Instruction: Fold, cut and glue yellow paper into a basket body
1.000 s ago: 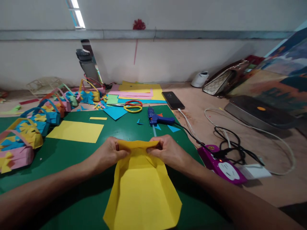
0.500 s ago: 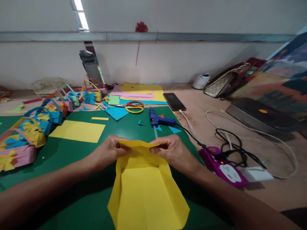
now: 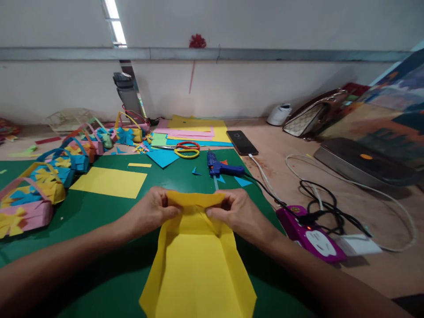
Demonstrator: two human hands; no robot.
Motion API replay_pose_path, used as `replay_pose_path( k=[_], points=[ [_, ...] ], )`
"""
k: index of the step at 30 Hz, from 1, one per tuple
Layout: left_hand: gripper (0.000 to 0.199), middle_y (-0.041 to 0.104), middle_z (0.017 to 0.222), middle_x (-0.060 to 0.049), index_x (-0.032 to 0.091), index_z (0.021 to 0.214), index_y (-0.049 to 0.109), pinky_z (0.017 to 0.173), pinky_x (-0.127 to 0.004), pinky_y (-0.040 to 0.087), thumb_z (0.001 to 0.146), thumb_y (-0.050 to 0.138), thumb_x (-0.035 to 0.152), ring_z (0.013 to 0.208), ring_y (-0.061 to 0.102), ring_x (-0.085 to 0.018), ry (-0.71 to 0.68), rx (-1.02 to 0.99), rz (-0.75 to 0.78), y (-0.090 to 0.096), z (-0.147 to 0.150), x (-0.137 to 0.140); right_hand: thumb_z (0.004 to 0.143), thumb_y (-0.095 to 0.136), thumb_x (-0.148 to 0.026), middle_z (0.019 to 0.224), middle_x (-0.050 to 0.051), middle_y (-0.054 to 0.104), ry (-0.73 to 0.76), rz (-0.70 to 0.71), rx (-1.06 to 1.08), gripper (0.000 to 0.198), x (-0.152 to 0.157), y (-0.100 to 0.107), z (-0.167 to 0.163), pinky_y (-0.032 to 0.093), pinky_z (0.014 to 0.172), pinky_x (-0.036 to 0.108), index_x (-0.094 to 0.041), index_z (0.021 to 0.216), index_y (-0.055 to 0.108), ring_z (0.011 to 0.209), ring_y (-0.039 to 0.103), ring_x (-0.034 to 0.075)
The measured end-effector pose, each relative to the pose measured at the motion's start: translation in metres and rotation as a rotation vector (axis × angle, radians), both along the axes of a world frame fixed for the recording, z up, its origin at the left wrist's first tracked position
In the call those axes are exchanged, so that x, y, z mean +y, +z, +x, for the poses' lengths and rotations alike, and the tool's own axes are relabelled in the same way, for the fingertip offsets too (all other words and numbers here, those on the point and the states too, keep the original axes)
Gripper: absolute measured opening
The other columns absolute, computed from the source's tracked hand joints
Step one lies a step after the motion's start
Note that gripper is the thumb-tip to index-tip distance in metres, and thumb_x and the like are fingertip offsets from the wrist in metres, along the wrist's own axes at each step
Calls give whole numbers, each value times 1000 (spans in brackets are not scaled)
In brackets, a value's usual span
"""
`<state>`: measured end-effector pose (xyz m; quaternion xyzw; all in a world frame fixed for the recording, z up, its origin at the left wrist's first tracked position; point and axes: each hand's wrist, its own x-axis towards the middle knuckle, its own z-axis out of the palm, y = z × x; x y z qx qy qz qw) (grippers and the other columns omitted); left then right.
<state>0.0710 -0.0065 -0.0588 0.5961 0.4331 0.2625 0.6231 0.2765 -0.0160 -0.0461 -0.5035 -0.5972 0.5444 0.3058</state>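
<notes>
A folded sheet of yellow paper (image 3: 195, 269) is held over the green mat, its sides creased upward and its near end spread wide. My left hand (image 3: 154, 208) pinches the far left corner, thumb on the inner face. At the far right corner, my right hand (image 3: 236, 210) grips the same sheet between thumb and fingers. Between the hands the far edge stands up as a raised flap, with overlapping folds beneath it. Just beyond my right hand lies a blue glue gun (image 3: 222, 165) with its stick pointing toward me.
Several small paper baskets (image 3: 36, 212) line the left side. A yellow paper rectangle (image 3: 109, 182), scissors (image 3: 186, 150), stacked coloured sheets (image 3: 198, 130) and a phone (image 3: 242, 142) lie farther back. On the right are a purple power strip (image 3: 311, 234) and tangled cables.
The far flap of the yellow paper now stands up more fully, and my thumbs have shifted lower on its inner face. The whole view has moved slightly.
</notes>
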Motion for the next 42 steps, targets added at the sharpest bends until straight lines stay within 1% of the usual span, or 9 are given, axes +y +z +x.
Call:
replay_pose_path(
  k=[7, 10, 12, 16, 23, 29, 34, 38, 42],
  points=[
    [22, 72, 79, -4, 16, 90, 73, 64, -26, 51, 70, 64, 19, 74, 66, -20, 1, -32, -87, -5, 2, -3, 62, 58, -16, 68, -1, 61, 93, -119, 19, 14, 2, -4, -3, 38, 47, 19, -14, 72, 68, 55, 50, 9],
    [21, 72, 74, -4, 15, 88, 73, 59, -26, 50, 69, 65, 20, 68, 65, -19, 3, -25, -143, -9, 0, -5, 63, 56, -17, 63, -3, 56, 135, -103, 29, 11, 2, -12, -4, 36, 48, 19, -15, 68, 66, 54, 46, 8],
    [19, 71, 72, -4, 15, 86, 73, 58, -24, 49, 68, 66, 19, 66, 64, -18, 1, -3, -169, -12, -3, -6, 63, 56, -17, 56, -5, 49, 142, -64, -4, 6, 2, -19, -6, 30, 44, 18, -15, 59, 61, 50, 39, 7],
    [16, 70, 69, -3, 13, 79, 74, 56, -23, 47, 66, 65, 16, 62, 62, -16, 10, 25, -188, -17, -7, -5, 62, 55, -16, 51, -7, 39, 157, -14, -50, 13, 2, -28, -9, 22, 42, 19, -16, 50, 51, 48, 33, 6],
    [21, 71, 71, -5, 12, 87, 74, 58, -25, 48, 68, 65, 17, 63, 62, -17, -30, -65, -219, -22, -10, -1, 67, 52, -17, 52, -6, 44, 158, -30, -6, 14, 3, -28, -6, 26, 44, 19, -15, 57, 62, 50, 36, 6],
    [25, 73, 81, -6, 16, 90, 74, 61, -26, 50, 67, 66, 16, 69, 65, -18, 5, -26, -208, -27, -12, 1, 65, 58, -19, 65, 0, 65, 112, -4, 52, 21, 4, -33, -3, 37, 49, 20, -16, 76, 76, 57, 50, 10],
    [19, 73, 80, -5, 16, 84, 74, 60, -26, 50, 66, 72, 22, 67, 65, -17, 25, 7, -202, -24, -11, 1, 62, 67, -25, 65, 1, 68, 105, -17, 101, 16, 2, -29, -2, 40, 49, 20, -18, 73, 76, 57, 54, 11],
    [19, 72, 76, -5, 14, 76, 71, 56, -24, 48, 63, 77, 28, 62, 63, -15, 30, -12, -169, -22, -10, 2, 64, 60, -20, 64, 1, 67, 75, 6, 21, 16, 1, -27, -2, 40, 48, 20, -17, 69, 75, 57, 55, 12],
    [21, 70, 72, -4, 14, 72, 66, 53, -22, 47, 64, 77, 30, 58, 60, -13, 21, -69, -198, -22, -10, 2, 64, 46, -10, 61, -1, 63, 96, 96, -132, 28, 2, -28, -1, 35, 46, 19, -16, 69, 73, 53, 50, 10]
  ],
)
